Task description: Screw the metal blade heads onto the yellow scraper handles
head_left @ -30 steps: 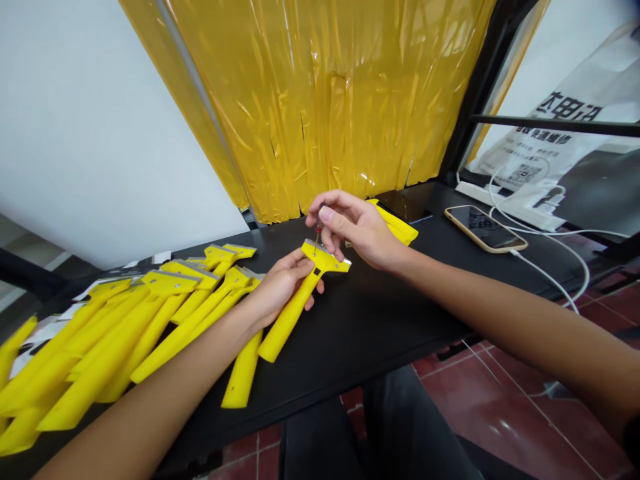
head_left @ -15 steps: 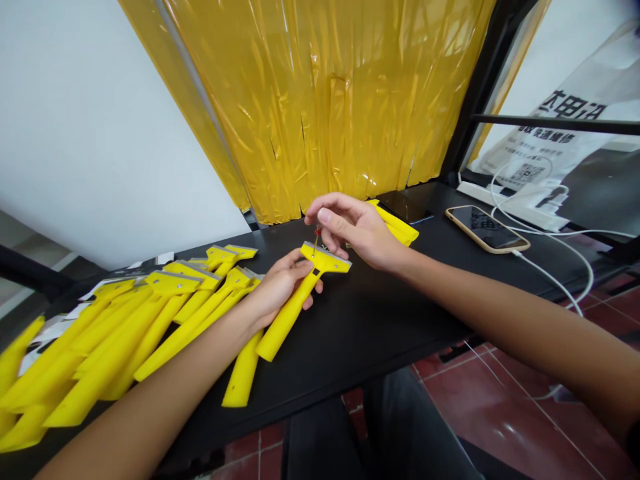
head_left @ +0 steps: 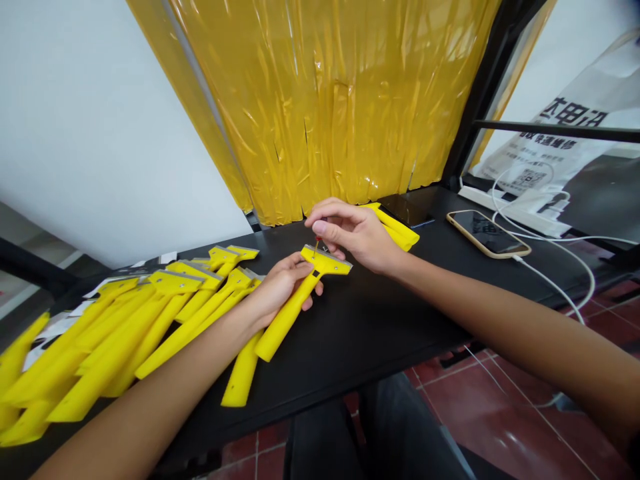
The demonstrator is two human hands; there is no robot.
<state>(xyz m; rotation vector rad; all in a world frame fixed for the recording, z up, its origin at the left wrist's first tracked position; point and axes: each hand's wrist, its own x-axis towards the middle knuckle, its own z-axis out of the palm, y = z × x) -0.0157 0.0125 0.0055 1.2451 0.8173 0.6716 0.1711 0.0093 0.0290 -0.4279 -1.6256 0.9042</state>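
Observation:
My left hand (head_left: 285,287) is closed around the neck of a yellow scraper (head_left: 286,317), its head tilted up and its handle pointing toward me. Pinched in my right hand (head_left: 353,233) is a small screwdriver (head_left: 317,245); its thin shaft stands on a screw at the left of the scraper's head. My fingers cover most of the screwdriver's red handle. Another yellow scraper handle (head_left: 241,373) lies on the black table (head_left: 360,347), partly behind my left wrist.
Several yellow scrapers (head_left: 120,347) lie heaped at the left. More yellow pieces (head_left: 397,230) and a dark phone (head_left: 407,210) lie behind my right hand. A second phone (head_left: 487,233) with a white cable (head_left: 555,287) is at the right. A yellow plastic curtain (head_left: 320,113) hangs behind.
My right fingers have shifted slightly on the screwdriver, whose tip stays on the same screw. My left hand and the scraper are nearly still; the view has moved a little.

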